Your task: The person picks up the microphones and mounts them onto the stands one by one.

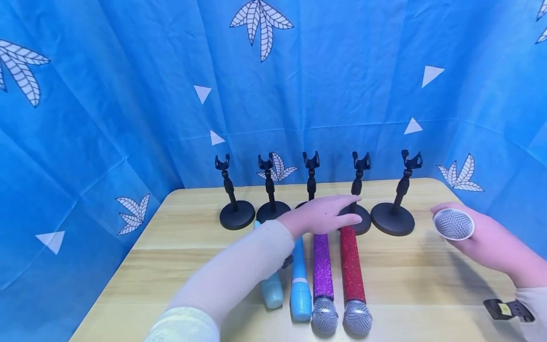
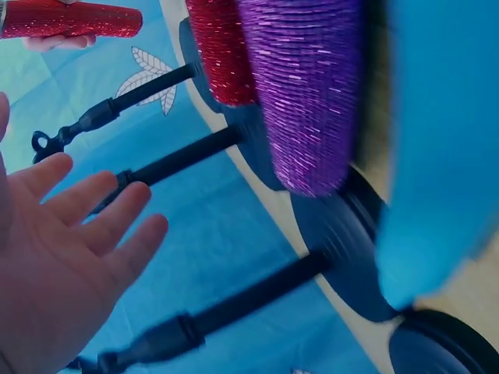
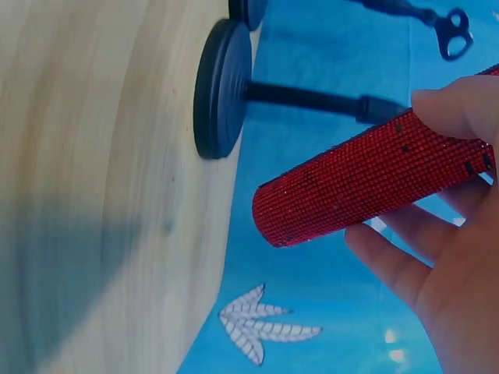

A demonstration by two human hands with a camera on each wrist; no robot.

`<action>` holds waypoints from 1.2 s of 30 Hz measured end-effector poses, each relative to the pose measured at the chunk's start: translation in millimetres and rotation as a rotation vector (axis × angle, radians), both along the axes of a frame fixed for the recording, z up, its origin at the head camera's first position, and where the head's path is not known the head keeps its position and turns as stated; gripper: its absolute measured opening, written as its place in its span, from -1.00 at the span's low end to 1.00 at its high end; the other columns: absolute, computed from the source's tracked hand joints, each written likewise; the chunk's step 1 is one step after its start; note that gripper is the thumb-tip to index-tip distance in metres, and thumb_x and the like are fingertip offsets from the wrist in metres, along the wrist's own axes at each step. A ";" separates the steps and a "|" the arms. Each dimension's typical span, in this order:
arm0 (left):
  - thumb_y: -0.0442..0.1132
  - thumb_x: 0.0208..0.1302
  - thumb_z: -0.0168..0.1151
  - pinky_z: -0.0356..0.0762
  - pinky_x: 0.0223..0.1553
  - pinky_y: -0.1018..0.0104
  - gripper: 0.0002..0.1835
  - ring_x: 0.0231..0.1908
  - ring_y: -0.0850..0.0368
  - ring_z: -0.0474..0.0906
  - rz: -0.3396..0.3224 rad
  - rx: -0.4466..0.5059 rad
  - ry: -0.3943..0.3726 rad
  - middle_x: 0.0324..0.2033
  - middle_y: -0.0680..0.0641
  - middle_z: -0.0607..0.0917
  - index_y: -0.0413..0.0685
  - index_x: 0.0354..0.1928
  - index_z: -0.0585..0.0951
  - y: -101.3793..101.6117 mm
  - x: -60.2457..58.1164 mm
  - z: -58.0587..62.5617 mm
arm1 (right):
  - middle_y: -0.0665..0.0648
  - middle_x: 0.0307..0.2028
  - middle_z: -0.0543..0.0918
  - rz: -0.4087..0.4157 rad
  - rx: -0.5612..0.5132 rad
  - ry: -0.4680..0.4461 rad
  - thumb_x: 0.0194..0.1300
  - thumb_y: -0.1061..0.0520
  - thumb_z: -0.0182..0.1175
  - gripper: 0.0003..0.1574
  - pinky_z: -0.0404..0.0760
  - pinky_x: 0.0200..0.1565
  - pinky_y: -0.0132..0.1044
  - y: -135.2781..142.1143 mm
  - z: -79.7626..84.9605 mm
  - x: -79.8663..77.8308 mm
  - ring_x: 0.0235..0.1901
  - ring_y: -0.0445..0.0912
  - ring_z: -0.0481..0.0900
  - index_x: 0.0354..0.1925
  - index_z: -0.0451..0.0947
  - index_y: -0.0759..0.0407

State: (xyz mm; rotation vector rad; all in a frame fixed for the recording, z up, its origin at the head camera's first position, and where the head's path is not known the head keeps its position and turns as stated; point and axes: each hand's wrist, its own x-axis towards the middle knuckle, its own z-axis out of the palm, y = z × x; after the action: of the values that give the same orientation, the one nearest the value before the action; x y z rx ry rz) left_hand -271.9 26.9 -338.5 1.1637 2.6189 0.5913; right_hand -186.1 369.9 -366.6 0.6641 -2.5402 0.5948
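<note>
My right hand (image 1: pixel 495 237) holds a red glittery microphone (image 3: pixel 366 187) by its handle, the silver mesh head facing the head camera. That hand is raised to the right of the rightmost black microphone stand (image 1: pixel 395 216). My left hand (image 1: pixel 322 214) is empty, its fingers extended, reaching across the stands near the second one from the right (image 1: pixel 361 164). Below it on the table lie a second red microphone (image 1: pixel 353 268), a purple microphone (image 1: pixel 323 268) and two light blue microphones (image 1: pixel 301 297), heads toward me. My left forearm partly hides the blue ones.
Several black stands with empty U-shaped clips line the back of the wooden table (image 1: pixel 179 242). The leftmost stand (image 1: pixel 237 213) is at the back left. A blue curtain (image 1: pixel 350 95) with leaf prints hangs behind and beside the table.
</note>
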 end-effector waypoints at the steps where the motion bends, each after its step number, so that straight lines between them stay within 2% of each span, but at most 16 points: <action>1: 0.40 0.26 -0.23 0.11 0.28 0.28 -0.31 0.33 0.42 -0.01 -0.002 0.014 -0.025 0.34 0.38 0.12 0.48 0.41 0.03 6.2 -1.3 0.9 | 0.04 -0.11 0.57 -0.015 0.000 -0.001 -0.14 0.40 0.43 -0.28 0.07 -0.05 -0.81 4.0 -1.3 0.1 -0.04 -0.63 0.24 0.04 0.46 0.13; 4: 0.38 0.26 -0.18 0.11 0.28 0.28 -0.33 0.32 0.46 -0.02 0.001 0.027 -0.069 0.33 0.43 0.10 0.55 0.39 0.01 26.2 -4.4 3.1 | -0.04 -0.18 0.60 -0.041 -0.011 0.003 -0.08 0.37 0.41 -0.35 0.12 -0.09 -0.80 13.9 -4.0 0.3 -0.10 -0.63 0.31 0.02 0.47 0.12; 10: 0.35 0.28 -0.14 0.06 0.28 0.36 -0.33 0.30 0.54 -0.06 0.027 0.023 -0.083 0.32 0.48 0.06 0.57 0.39 -0.03 70.0 -12.8 -0.3 | -0.33 -0.27 0.55 -0.087 -0.081 -0.015 -0.06 0.35 0.41 -0.47 0.20 -0.19 -0.79 24.8 -4.5 0.7 -0.21 -0.62 0.37 -0.07 0.51 0.13; 14: 0.30 0.29 -0.08 0.03 0.27 0.43 -0.26 0.29 0.59 -0.11 0.065 0.083 -0.110 0.33 0.48 0.00 0.52 0.42 -0.13 93.9 -18.0 -5.2 | -0.35 -0.27 0.52 -0.079 -0.070 -0.027 -0.03 0.35 0.40 -0.49 0.20 -0.19 -0.80 26.6 -4.3 -0.9 -0.22 -0.60 0.37 -0.07 0.50 0.15; 18: 0.28 0.27 -0.02 0.07 0.26 0.41 -0.20 0.30 0.57 -0.09 0.162 0.197 -0.168 0.34 0.47 -0.05 0.50 0.42 -0.20 116.2 -21.9 -7.8 | -0.29 -0.31 0.59 -0.065 -0.068 -0.058 -0.02 0.39 0.37 -0.47 0.21 -0.20 -0.80 27.5 -5.0 -0.3 -0.25 -0.58 0.44 -0.04 0.47 0.19; 22: 0.30 0.26 -0.01 0.11 0.27 0.33 -0.19 0.31 0.49 -0.02 0.287 0.330 -0.192 0.36 0.42 -0.01 0.44 0.43 -0.16 137.3 -24.6 -9.3 | -0.20 -0.37 0.65 -0.047 -0.089 -0.078 -0.04 0.44 0.35 -0.44 0.24 -0.21 -0.79 28.0 -6.0 1.4 -0.30 -0.54 0.50 -0.03 0.46 0.23; 25: 0.30 0.25 0.00 0.16 0.26 0.25 -0.21 0.31 0.42 0.06 0.360 0.414 -0.212 0.36 0.37 0.07 0.41 0.43 -0.09 148.5 -26.0 -10.6 | -0.22 -0.37 0.64 -0.041 -0.094 -0.082 -0.01 0.43 0.35 -0.46 0.25 -0.21 -0.79 26.7 -7.1 0.9 -0.30 -0.52 0.51 -0.03 0.46 0.23; 27: 0.29 0.26 0.00 0.19 0.24 0.21 -0.23 0.30 0.39 0.11 0.383 0.453 -0.225 0.34 0.34 0.13 0.41 0.43 -0.04 153.3 -27.2 -12.0 | -0.23 -0.37 0.63 -0.039 -0.086 -0.082 0.01 0.41 0.35 -0.48 0.25 -0.21 -0.78 25.3 -7.8 -0.4 -0.29 -0.52 0.51 -0.03 0.46 0.23; 30: 0.26 0.27 0.01 0.21 0.23 0.19 -0.27 0.28 0.37 0.16 0.394 0.481 -0.255 0.32 0.33 0.19 0.42 0.41 0.00 157.0 -28.8 -15.0 | -0.19 -0.36 0.64 -0.025 -0.071 -0.074 0.00 0.41 0.35 -0.48 0.26 -0.19 -0.78 22.0 -8.0 -2.2 -0.28 -0.50 0.51 -0.02 0.47 0.24; 36: 0.24 0.29 0.01 0.27 0.20 0.21 -0.34 0.23 0.36 0.24 0.373 0.458 -0.264 0.28 0.27 0.28 0.36 0.38 0.12 159.2 -30.9 -21.7 | -0.12 -0.36 0.65 -0.026 -0.075 -0.066 0.00 0.40 0.35 -0.51 0.21 -0.16 -0.79 16.6 -8.4 -6.2 -0.25 -0.52 0.48 -0.06 0.49 0.18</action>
State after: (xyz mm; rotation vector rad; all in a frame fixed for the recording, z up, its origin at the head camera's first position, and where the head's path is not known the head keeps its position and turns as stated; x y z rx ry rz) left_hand -302.8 186.2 -360.2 0.6235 2.5465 1.3709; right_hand -192.4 386.6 -375.0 0.5938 -2.5688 0.7105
